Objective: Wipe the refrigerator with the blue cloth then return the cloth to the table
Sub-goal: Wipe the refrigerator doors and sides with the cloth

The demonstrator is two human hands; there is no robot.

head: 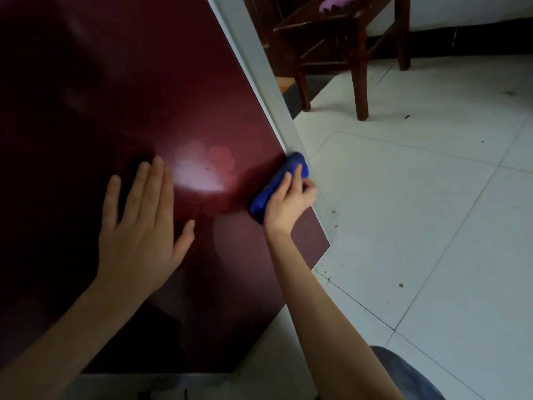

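As the right hand point(290, 204) grips it, blue cloth point(266, 197) looks bunched.

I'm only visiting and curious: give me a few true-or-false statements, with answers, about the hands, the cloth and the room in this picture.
1. The right hand holds the blue cloth against the refrigerator door. True.
2. The left hand is curled into a fist. False: it lies flat on the door, fingers straight.
3. The cloth is at the door's right edge. True.
4. The wooden chair lies tipped over. False: it stands upright on the tiled floor.
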